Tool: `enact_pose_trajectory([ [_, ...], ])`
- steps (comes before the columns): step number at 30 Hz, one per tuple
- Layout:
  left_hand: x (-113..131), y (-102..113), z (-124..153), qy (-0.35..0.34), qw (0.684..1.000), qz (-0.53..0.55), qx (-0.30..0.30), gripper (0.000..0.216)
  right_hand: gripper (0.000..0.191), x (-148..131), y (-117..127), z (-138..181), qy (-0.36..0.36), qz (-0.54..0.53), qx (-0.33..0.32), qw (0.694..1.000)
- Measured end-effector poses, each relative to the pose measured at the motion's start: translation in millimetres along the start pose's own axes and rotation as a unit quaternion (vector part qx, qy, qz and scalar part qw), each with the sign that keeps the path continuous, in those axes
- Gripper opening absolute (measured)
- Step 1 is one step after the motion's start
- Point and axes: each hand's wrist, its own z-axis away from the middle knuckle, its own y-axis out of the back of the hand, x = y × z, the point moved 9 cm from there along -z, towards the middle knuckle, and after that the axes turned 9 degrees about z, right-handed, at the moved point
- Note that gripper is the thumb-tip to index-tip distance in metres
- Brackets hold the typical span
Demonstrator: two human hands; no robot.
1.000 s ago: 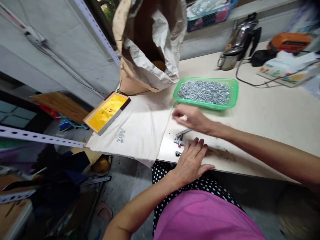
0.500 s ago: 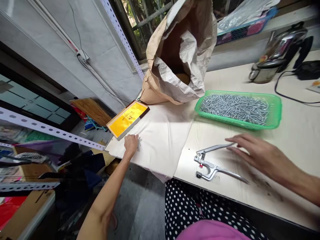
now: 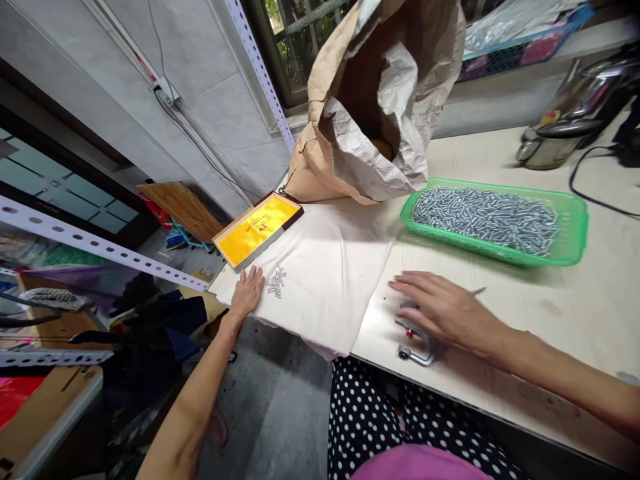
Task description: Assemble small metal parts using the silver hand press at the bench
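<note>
My left hand (image 3: 249,290) lies on the white cloth (image 3: 333,267), fingers stretched out and holding nothing. Just right of its fingertips is a small pile of short silvery metal pins (image 3: 276,283). My right hand (image 3: 443,307) is over the metal snap pliers (image 3: 419,355), fingers extended and spread a little. It hides most of the pliers; the jaw end with its red tip and a handle tip show around it. Whether the hand touches them I cannot tell. Behind it, a green plastic basket (image 3: 575,250) is filled with the same kind of metal pins.
A shallow box with a yellow satin lining (image 3: 260,227) sits at the table's left corner. Behind it stands a large open paper sack (image 3: 320,153). A glass pot (image 3: 553,147) and a black cord (image 3: 583,190) are at the back right. A perforated metal post (image 3: 263,67) rises beside the window.
My left hand has drawn left off the pin pile and its fingers have straightened. My right hand has swept left over the pliers. The view has shifted slightly.
</note>
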Motion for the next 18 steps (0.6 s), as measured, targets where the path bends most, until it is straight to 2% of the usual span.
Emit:
enact_pose_trajectory([
  [2, -17, -4, -2, 0.008, 1.000, -0.017, -0.012, 0.058, 0.048, -34, -35, -39, 0.076, -0.020, -0.028, 0.996],
  [6, -27, -11, 4, 0.012, 0.998, -0.044, 0.043, 0.057, 0.067, -109, -119, -118, 0.214, -0.062, -0.077, 0.972],
  [9, -28, -17, 8, 0.014, 0.997, -0.058, 0.055, 0.057, 0.067, -153, -183, -177, 0.249, -0.070, -0.114, 0.959],
  [12, -30, -21, 9, 0.015, 0.996, -0.071, 0.048, 0.059, 0.071, -183, -231, -213, 0.266, -0.059, -0.171, 0.947],
  [14, -30, -21, 9, 0.021, 0.996, -0.073, 0.045, 0.059, 0.077, -188, -244, -216, 0.270, -0.049, -0.199, 0.941],
  [15, -30, -20, 9, 0.026, 0.996, -0.069, 0.048, 0.059, 0.080, -186, -244, -211, 0.275, -0.044, -0.204, 0.939],
  [18, -27, -18, 11, 0.041, 0.996, -0.048, 0.061, 0.058, 0.078, -164, -218, -177, 0.298, -0.037, -0.188, 0.935],
])
